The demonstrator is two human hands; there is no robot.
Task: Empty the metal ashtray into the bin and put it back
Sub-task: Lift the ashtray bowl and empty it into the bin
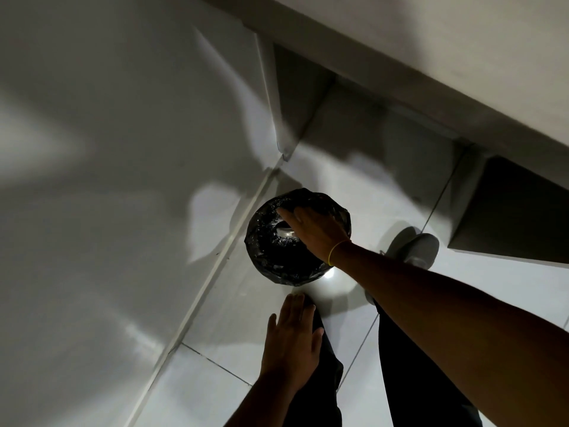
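Note:
A round bin (277, 257) lined with a black plastic bag stands on the white tiled floor beside the wall. My right hand (311, 231) reaches over its mouth and grips the metal ashtray (284, 232), of which only a shiny sliver shows under my fingers, tipped over the bag. Grey ash speckles the inside of the liner. My left hand (291, 340) hovers lower down in front of my left leg, fingers spread, holding nothing. A yellow band circles my right wrist.
A white wall (107, 180) runs along the left, meeting the floor at a skirting line. White stair steps (400, 72) rise at the upper right with dark recesses beneath. My grey shoe (415, 248) stands right of the bin.

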